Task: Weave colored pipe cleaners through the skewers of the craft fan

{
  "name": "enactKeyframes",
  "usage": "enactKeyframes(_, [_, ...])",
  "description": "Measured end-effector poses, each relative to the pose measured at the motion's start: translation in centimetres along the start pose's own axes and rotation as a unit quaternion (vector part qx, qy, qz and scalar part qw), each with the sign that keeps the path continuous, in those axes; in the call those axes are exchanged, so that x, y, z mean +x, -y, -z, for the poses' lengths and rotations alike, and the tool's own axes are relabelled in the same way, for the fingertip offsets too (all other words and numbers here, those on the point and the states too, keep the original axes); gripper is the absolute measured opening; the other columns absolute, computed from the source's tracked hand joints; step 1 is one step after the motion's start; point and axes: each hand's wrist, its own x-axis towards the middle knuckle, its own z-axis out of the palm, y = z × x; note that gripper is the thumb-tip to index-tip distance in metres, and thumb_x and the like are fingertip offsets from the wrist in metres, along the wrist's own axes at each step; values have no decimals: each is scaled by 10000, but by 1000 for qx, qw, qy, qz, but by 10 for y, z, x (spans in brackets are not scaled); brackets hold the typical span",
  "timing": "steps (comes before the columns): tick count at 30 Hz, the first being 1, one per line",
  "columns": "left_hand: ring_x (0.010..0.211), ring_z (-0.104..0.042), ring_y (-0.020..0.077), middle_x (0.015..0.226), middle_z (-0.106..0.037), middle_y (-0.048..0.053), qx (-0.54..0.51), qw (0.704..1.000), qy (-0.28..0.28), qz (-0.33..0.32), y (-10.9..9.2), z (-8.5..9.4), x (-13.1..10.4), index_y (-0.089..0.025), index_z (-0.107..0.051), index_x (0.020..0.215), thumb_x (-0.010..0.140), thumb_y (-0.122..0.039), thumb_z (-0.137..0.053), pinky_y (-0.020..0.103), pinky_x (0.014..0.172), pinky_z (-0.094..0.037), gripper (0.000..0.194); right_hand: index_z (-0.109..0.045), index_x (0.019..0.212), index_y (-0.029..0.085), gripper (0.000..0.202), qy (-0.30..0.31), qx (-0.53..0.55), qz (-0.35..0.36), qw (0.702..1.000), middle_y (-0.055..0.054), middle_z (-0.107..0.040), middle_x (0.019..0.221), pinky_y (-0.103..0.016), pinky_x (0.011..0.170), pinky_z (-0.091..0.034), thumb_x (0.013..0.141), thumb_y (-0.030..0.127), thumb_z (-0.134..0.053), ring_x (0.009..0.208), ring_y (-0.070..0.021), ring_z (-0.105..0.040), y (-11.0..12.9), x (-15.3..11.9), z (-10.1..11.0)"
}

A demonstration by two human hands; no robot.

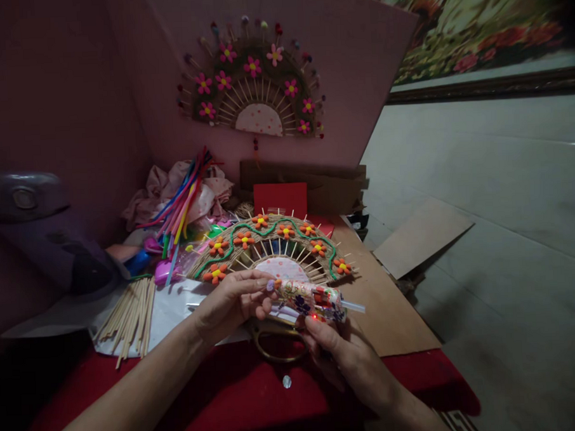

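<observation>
**Glue gun and tiny ball meet above a crafter's desk**

A small silvery disc lies on the red cloth covering the near edge of a desk. Just above, a person's right hand has its grip wrapped around a flower-patterned glue gun, a clear stick jutting from its rear and a red light glowing on its side. The left hand has its grip pinched closed, fingertips on a small purple ball right at the gun's nozzle. Scissors with gold-toned handles lie beneath the hands, partly hidden. To the left, thin wooden sticks lie heaped on white paper. Beyond the gun rests a twine fan with orange flowers and a wavy green line; brown cardboard lies to its right. Behind it are long coloured strips and a red card. Farthest back, a second fan, pink-flowered, stands out against a pink surface.
</observation>
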Motion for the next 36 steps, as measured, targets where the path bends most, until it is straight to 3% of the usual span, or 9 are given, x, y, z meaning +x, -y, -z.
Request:
enactKeyframes(22, [532, -597, 97, 693, -649, 75, 26, 1000, 5, -13, -1, -3, 0, -82, -670, 854, 727, -152, -659, 175, 498, -491, 146, -492, 737, 173, 397, -6, 15, -26, 1000, 81, -371, 479, -157, 314, -167, 820, 561, -486, 340, -21, -257, 1, -1, -1])
enactKeyframes(28, [544, -599, 96, 726, -648, 79, 26, 1000, -4, -17, 0, -2, 1, -79, -665, 844, 726, -149, -658, 174, 507, -489, 138, -532, 833, 164, 418, -37, 22, -53, 998, 69, -419, 503, -157, 313, -164, 808, 579, -492, 338, -20, -283, -2, -2, -1])
enactKeyframes(36, [516, -589, 89, 682, -632, 59, 13, 1000, 2, -14, 1, 1, 1, -78, -647, 832, 739, -135, -638, 175, 503, -485, 109, -532, 799, 157, 433, -30, 19, -45, 998, 72, -410, 468, -161, 300, -161, 805, 587, -485, 317, -25, -284, 0, -2, -2])
